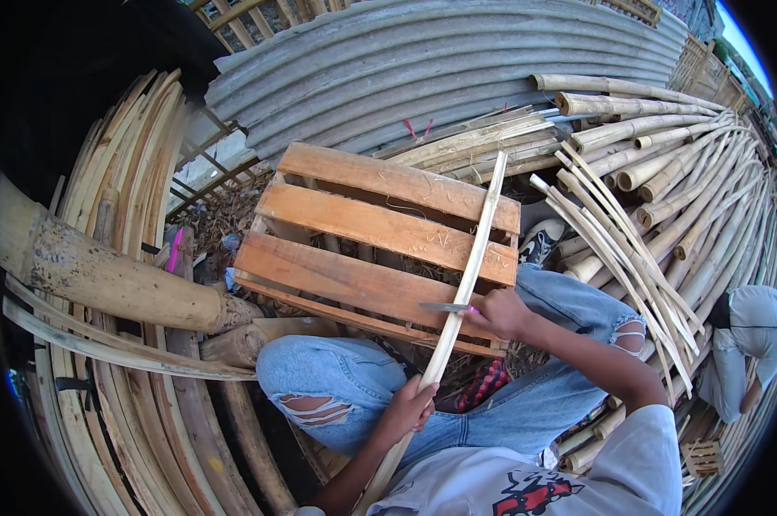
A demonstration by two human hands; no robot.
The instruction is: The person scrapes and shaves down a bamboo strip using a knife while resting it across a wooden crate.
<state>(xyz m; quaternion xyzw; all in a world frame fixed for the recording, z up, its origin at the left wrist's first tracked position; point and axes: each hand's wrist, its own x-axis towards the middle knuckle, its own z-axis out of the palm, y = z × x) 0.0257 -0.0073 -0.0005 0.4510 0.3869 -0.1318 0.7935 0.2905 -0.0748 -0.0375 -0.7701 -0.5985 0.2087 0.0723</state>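
Note:
A long pale bamboo strip (pixel 481 241) runs from beside my body, over my lap and up across a slatted wooden crate (pixel 320 273). Low on the strip, my left hand (pixel 408 408) is closed round it. Farther up, my right hand (pixel 502 313) is closed on a knife (pixel 440 306). A bit of pink shows at the knife's grip, most of which the fingers hide. The blade lies crosswise against the strip and points left. Thin curled shavings (pixel 436 232) lie on the crate's upper slats.
Split bamboo strips (pixel 621 249) lean at my right, before stacked bamboo poles (pixel 664 185). A thick bamboo pole (pixel 113 271) and long slats (pixel 139 163) crowd the left. Corrugated sheets (pixel 423 64) stand beyond the crate. Another person (pixel 746 344) bends at the far right.

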